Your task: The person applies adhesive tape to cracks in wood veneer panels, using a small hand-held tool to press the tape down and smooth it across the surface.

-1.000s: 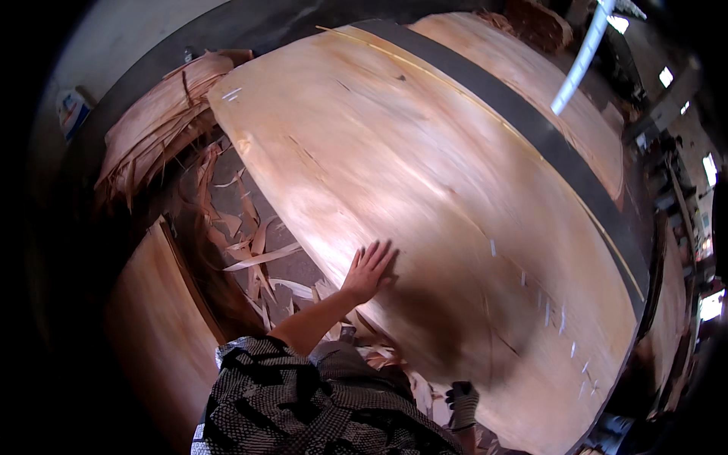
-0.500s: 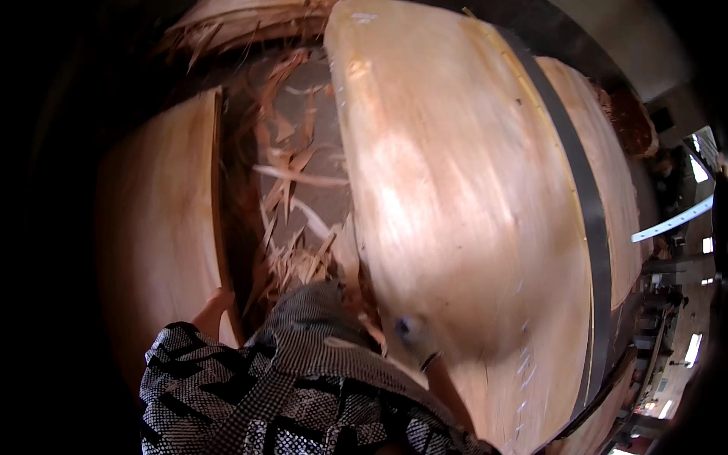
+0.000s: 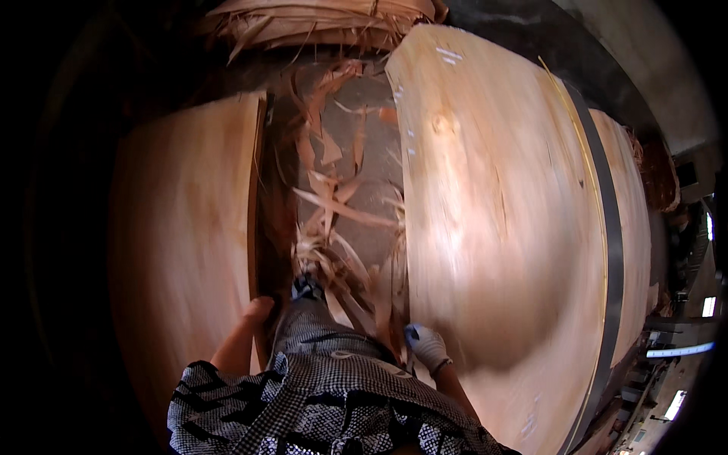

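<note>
My left hand [image 3: 259,309], bare, is at the right edge of a stack of pale wood veneer sheets [image 3: 186,220]; its fingers are mostly hidden. My right hand [image 3: 428,347] wears a whitish knitted glove with blue at the fingertips. Its fingers are curled in, close to the left edge of a wide veneer sheet [image 3: 485,227] on my right. Whether anything is between those fingers I cannot make out. White marks [image 3: 449,54] show at the far end of that sheet.
Torn veneer strips [image 3: 334,205] litter the floor between the two stacks, around my foot [image 3: 306,287]. Another ragged veneer pile [image 3: 318,23] lies at the far end. A dark band [image 3: 607,197] runs along the right stack's far side, with more veneer [image 3: 629,227] beyond.
My view has shifted, so both stacks sit farther right and lower in it. My right hand has gone from over the wide sheet to its left edge. My foot now shows among the strips.
</note>
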Available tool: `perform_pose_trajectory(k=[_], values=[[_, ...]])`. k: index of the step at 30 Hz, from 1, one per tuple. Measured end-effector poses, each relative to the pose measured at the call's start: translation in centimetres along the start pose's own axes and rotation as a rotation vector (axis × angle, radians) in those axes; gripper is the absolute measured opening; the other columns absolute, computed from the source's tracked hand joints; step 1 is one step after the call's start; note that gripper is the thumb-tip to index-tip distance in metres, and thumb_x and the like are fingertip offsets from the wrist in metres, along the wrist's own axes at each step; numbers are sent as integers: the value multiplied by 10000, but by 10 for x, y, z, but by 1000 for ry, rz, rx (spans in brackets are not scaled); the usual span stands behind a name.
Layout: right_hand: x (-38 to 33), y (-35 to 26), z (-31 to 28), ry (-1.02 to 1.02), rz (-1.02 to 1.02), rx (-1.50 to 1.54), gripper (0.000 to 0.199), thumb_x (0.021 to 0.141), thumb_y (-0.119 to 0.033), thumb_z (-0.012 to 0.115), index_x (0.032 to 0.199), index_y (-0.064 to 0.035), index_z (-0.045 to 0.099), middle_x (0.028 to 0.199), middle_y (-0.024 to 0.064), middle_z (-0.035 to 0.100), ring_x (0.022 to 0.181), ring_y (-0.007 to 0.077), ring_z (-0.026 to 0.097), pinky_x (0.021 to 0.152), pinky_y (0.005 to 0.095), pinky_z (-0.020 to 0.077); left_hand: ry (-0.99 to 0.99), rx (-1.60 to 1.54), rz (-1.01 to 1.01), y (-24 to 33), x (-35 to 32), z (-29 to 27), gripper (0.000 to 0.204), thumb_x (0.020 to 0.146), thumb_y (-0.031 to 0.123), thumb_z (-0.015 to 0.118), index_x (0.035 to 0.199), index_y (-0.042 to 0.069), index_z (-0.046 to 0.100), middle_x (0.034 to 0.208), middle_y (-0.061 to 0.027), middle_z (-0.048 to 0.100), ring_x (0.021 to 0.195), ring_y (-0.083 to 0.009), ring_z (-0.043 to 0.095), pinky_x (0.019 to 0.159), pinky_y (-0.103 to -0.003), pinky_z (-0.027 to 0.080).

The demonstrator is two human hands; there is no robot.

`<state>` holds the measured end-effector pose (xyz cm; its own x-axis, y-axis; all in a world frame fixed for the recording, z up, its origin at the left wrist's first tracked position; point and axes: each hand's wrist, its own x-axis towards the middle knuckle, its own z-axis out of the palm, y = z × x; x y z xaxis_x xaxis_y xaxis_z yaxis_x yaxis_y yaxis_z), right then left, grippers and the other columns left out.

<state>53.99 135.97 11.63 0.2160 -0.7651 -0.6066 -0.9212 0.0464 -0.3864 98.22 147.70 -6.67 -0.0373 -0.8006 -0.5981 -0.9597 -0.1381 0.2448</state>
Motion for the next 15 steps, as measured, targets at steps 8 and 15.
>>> perform_pose_trajectory(k=[8, 15], values=[[123, -139, -68, 89, -38, 319, 208, 821, -173, 542, 972, -48, 610, 777, 111, 640, 663, 187, 611, 648, 313, 497, 91, 14, 73, -97, 130, -178, 177, 795, 145, 473, 855, 43, 606, 938, -152, 614, 910, -315, 590, 772, -409, 485], [231, -201, -124, 7, -66, -32, 254, 808, -247, 556, 998, -90, 613, 923, 169, 623, 852, 332, 600, 759, 385, 476, 265, -285, -179, -113, 239, -249, 274, 840, 319, 469, 899, 95, 616, 942, -136, 630, 893, -315, 599, 747, -431, 486]])
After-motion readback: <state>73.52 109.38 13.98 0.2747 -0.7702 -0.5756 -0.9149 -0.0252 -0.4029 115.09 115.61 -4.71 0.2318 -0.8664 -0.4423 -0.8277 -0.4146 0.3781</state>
